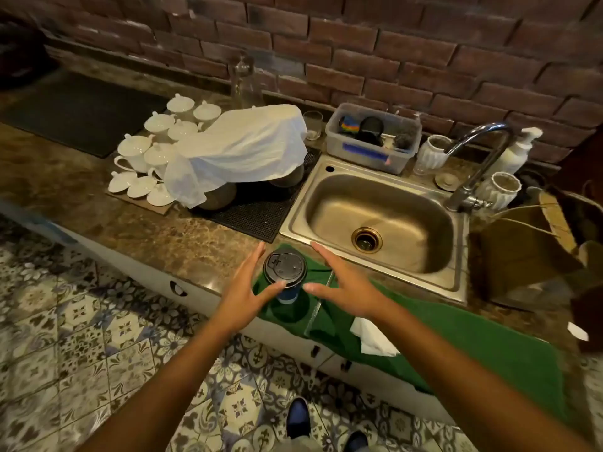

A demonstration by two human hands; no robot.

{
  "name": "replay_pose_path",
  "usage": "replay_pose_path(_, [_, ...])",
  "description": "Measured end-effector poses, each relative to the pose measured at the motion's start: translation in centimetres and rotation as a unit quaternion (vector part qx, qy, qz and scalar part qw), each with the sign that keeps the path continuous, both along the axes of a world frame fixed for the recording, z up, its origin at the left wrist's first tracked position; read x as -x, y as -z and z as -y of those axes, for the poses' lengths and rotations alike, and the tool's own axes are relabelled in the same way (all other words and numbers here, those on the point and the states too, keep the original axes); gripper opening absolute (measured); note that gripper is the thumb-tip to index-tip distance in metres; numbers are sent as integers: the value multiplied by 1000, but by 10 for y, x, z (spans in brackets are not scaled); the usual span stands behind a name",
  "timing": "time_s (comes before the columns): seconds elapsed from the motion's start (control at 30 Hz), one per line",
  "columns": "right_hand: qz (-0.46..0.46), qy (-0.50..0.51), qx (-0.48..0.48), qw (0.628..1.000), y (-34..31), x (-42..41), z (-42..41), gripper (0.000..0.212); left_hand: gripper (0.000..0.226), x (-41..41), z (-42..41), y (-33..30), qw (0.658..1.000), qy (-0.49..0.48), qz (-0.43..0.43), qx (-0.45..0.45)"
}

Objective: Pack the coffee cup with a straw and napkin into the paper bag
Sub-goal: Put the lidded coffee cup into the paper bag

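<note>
I see the lidded coffee cup (pixel 285 275) standing on the green towel (pixel 473 334) between my left hand (pixel 243 285) and right hand (pixel 346 285), both spread open, gripping nothing. The straw (pixel 318 301) and napkin (pixel 372 337) lie by my right wrist; the paper bag (pixel 522 252) stands beyond, contents unclear.

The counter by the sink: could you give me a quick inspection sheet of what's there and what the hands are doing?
Surface: marble-pattern counter with a green towel laid at its front edge.
Job's things: coffee cup with black lid upright on the towel; clear straw and white napkin lying beside it; brown paper bag right of the sink.
Clutter: white teacups, white cloth over bowls, plastic tub, soap bottle.
Hands: left hand and right hand open, flanking the cup; the left thumb looks to be at its side.
Cables: nothing seen.
Surroundings: brick wall, patterned tile floor.
</note>
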State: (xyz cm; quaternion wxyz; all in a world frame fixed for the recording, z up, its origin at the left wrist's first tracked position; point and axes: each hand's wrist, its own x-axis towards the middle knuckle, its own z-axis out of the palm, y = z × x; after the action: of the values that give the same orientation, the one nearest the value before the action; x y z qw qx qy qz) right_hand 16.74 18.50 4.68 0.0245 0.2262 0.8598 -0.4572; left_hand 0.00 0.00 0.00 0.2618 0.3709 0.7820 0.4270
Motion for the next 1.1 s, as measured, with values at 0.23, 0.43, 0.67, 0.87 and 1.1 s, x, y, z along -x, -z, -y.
replay_pose_path(0.23, [49,7,48,998,17,22,9,84,87,-7,-13,6,997,13,71,-22])
replay_pose_path(0.43, [1,49,40,998,6,10,0,68,83,-23,-23,-16,999,6,34,-38])
replay_pose_path(0.67, [-48,117,45,991,-26,-11,1,59,84,-48,-36,-47,997,8,23,-72])
replay_pose_path(0.87, [-94,152,101,979,-59,-29,-5,61,76,-65,-44,-75,989,-12,77,-124])
replay_pose_path(1.1, [-141,136,74,978,-83,-61,-15,77,73,-80,-52,-116,980,-5,109,-168])
